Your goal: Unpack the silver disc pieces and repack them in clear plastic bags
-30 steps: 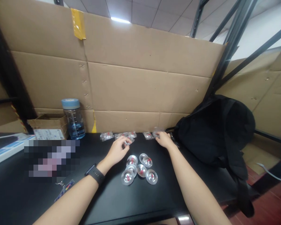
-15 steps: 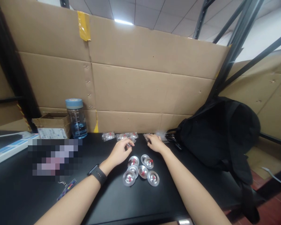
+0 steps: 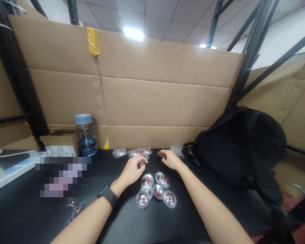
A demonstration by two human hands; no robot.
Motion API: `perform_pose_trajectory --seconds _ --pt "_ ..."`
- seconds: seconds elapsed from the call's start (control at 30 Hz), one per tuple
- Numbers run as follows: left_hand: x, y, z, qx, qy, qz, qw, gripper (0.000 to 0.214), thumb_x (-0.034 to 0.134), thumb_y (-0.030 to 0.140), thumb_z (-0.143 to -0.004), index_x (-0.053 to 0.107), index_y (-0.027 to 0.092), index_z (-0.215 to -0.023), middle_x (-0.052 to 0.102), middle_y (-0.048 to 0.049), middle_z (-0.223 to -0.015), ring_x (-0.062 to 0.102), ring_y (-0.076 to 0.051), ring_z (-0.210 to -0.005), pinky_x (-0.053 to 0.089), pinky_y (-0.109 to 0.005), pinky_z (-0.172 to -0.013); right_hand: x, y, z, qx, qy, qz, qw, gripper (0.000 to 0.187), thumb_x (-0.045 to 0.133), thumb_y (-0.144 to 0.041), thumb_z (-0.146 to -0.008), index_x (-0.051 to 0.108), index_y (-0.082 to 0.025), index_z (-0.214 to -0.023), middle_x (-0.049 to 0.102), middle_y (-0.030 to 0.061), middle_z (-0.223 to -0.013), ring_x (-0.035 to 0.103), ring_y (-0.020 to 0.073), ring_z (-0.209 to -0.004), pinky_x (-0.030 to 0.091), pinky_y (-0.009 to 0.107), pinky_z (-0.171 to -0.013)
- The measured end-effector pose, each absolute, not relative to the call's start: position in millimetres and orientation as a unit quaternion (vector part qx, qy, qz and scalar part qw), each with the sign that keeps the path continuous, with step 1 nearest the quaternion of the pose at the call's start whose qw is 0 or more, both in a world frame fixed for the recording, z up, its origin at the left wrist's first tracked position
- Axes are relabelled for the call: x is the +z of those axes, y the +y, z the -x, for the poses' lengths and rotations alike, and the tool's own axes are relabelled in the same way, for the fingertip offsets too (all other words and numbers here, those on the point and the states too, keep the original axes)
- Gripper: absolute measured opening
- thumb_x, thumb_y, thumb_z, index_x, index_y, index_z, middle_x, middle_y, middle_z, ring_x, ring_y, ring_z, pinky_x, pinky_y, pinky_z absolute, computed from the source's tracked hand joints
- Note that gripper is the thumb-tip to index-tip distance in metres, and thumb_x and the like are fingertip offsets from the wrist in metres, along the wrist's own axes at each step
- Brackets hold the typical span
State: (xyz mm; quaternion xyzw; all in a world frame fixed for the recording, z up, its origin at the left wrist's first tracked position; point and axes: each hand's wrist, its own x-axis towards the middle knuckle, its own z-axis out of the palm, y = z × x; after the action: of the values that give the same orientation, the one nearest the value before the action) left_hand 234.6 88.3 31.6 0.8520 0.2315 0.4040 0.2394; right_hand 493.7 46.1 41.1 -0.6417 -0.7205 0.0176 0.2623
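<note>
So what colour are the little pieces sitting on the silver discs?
Red pieces on the silver discs; clearest in the head view.

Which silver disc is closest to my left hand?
The back-left disc, lying right beside your left hand; the other discs sit farther right or nearer to you.

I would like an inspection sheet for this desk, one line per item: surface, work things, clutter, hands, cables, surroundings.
Surface: black table, dark, flat.
Job's things: silver discs with red centres, clustered; small clear bags behind them.
Clutter: water bottle, cardboard box, keyring, black backpack.
Grippers: left hand and right hand, fingers curled beyond the discs; grasp unclear.
Cables: white cable at the right edge.
Surroundings: cardboard wall, metal rack.
</note>
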Motion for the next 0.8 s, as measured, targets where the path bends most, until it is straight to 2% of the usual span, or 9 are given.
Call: perform_pose_trajectory --seconds 0.1,0.17,0.27,0.33,0.4,0.5,0.57,0.67,0.8 --pt "31 89 -235 0.402 0.235 -0.851 0.243 0.018 0.054 0.013 -0.082 0.068 0.021 -0.09 0.067 -0.0027 -0.092 0.061 -0.015 -0.073 0.048 -0.027 -0.072 44 45 -496 0.021 -0.694 0.642 0.325 0.039 0.055 -0.004 -0.077 0.07 -0.02 -0.109 0.075 0.0063 -0.102 0.069 0.0208 -0.095 0.049 0.03 -0.089" --pt "32 88 -235 0.406 0.241 -0.845 0.252 0.021 0.055 0.014 -0.082 0.068 0.022 -0.097 0.067 -0.0028 -0.093 0.062 -0.016 -0.073 0.049 -0.028 -0.072 48 44 -495 0.047 -0.682 0.62 0.385 0.033 0.057 -0.007 -0.079 0.07 -0.019 -0.106 0.075 0.0069 -0.1 0.07 0.021 -0.094 0.05 0.032 -0.09" --pt "34 87 -235 0.422 0.254 -0.82 0.292 0.027 0.056 0.024 -0.087 0.062 0.023 -0.114 0.067 -0.0039 -0.1 0.063 -0.016 -0.075 0.05 -0.028 -0.072 57 39 -485 0.16 -0.656 0.556 0.485 0.023 0.067 -0.019 -0.08 0.07 -0.017 -0.103 0.075 0.008 -0.098 0.07 0.0218 -0.093 0.053 0.035 -0.087" --pt "35 86 -236 0.433 0.258 -0.796 0.336 0.031 0.054 0.035 -0.092 0.059 0.023 -0.12 0.067 -0.0057 -0.107 0.065 -0.018 -0.084 0.051 -0.029 -0.075 65 33 -474 0.264 -0.64 0.502 0.518 0.029 0.074 -0.03 -0.079 0.07 -0.018 -0.104 0.075 0.0081 -0.101 0.07 0.0221 -0.093 0.054 0.035 -0.086" --pt "35 85 -236 0.428 0.257 -0.775 0.387 0.035 0.049 0.045 -0.096 0.058 0.022 -0.122 0.068 -0.0068 -0.11 0.066 -0.019 -0.09 0.052 -0.03 -0.077 71 25 -463 0.348 -0.633 0.458 0.518 0.037 0.08 -0.037 -0.075 0.07 -0.019 -0.106 0.075 0.0076 -0.101 0.07 0.0217 -0.092 0.054 0.035 -0.084" --pt "33 84 -238 0.392 0.253 -0.759 0.454 0.04 0.041 0.05 -0.098 0.058 0.022 -0.12 0.07 -0.0053 -0.097 0.067 -0.019 -0.083 0.051 -0.029 -0.071 76 16 -450 0.421 -0.631 0.421 0.497 0.044 0.084 -0.04 -0.071 0.071 -0.018 -0.107 0.075 0.0075 -0.097 0.07 0.0208 -0.088 0.054 0.033 -0.08" --pt "32 83 -239 0.374 0.228 -0.76 0.48 0.038 0.049 0.048 -0.095 0.057 0.021 -0.12 0.07 -0.0045 -0.093 0.067 -0.019 -0.082 0.051 -0.029 -0.071 76 13 -446 0.437 -0.637 0.411 0.484 0.045 0.085 -0.04 -0.07 0.072 -0.017 -0.107 0.075 0.008 -0.097 0.07 0.0208 -0.089 0.054 0.033 -0.08" --pt "33 79 -238 0.353 0.164 -0.782 0.487 0.048 0.07 0.036 -0.082 0.054 0.02 -0.124 0.069 -0.0076 -0.107 0.067 -0.021 -0.094 0.052 -0.031 -0.081 74 13 -445 0.433 -0.645 0.409 0.479 0.043 0.085 -0.039 -0.07 0.073 -0.017 -0.105 0.075 0.0083 -0.099 0.069 0.0209 -0.094 0.053 0.033 -0.084" --pt "39 74 -233 0.322 0.141 -0.822 0.448 0.059 0.077 0.025 -0.072 0.056 0.02 -0.126 0.068 -0.0086 -0.113 0.065 -0.023 -0.097 0.051 -0.033 -0.085 73 14 -447 0.433 -0.642 0.419 0.474 0.042 0.086 -0.038 -0.068 0.074 -0.017 -0.102 0.074 0.0075 -0.096 0.069 0.02 -0.09 0.053 0.032 -0.082"
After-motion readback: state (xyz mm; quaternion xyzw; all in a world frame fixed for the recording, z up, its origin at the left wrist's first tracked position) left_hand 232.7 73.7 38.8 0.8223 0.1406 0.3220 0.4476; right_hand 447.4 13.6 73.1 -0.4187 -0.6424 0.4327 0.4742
